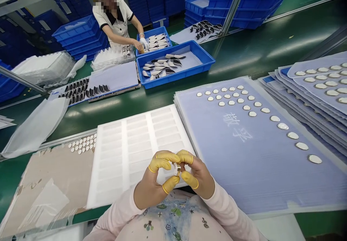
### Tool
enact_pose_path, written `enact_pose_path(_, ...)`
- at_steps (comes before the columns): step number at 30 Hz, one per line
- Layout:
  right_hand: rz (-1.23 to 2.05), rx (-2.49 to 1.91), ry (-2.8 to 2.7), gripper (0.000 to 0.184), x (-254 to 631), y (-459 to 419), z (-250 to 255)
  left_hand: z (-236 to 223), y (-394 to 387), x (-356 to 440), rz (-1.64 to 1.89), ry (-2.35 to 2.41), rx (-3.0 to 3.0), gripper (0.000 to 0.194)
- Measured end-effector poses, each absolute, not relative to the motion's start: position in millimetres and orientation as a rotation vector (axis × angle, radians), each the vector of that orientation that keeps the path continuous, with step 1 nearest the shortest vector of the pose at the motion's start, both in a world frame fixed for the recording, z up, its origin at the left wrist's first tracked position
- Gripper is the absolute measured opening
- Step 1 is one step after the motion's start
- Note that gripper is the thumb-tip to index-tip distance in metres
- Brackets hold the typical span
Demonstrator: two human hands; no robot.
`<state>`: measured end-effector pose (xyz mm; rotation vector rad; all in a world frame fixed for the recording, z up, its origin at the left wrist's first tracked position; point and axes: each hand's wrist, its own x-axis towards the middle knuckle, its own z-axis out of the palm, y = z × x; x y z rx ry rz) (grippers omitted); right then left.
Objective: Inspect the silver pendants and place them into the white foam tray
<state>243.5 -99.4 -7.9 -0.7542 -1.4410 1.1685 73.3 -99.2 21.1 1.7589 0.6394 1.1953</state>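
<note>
Left hand [154, 178] and right hand [195, 176] are closed, and we pinch a small metal ring [177, 169] between them, at the lower corner of a white foam tray [135, 150] and in front of our chest. We note the surroundings from largest to smallest. A green tabletop [252, 53] runs across the view and carries the other items. To the right of the tray lies a blue sheet [244, 168] with a curved row of silver discs [282, 126]; more sheets [320, 85] overlap beyond it. To the left of the tray, a tan card [51, 176] bears a cluster of white discs [81, 143]. Across the tabletop, a co-worker [115, 22] has a gloved hand [144, 43] at a blue crate [154, 34] of pale parts. Yellow finger cots [162, 160] cover our fingers.
</note>
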Motion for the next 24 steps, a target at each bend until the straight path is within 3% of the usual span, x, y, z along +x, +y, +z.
enact_pose_path(9,1.108,-0.703,-1.449,0.018,240.8,-100.0,-4.2,19.0,-100.4,70.3,1.217,0.657,1.975,0.043)
enact_pose_path(13,1.0,-0.72,-1.491,0.023,241.9,-101.0,-1.4,19.9,-100.7,69.0,1.242,0.846,2.059,0.054)
enact_pose_path(19,0.743,-0.777,-1.617,0.046,240.1,-103.1,3.0,23.4,-96.5,61.3,1.004,0.938,1.812,0.025)
enact_pose_path(24,0.635,-0.772,-1.689,0.054,235.8,-104.3,3.7,27.2,-95.8,57.1,0.942,0.852,1.716,0.027)
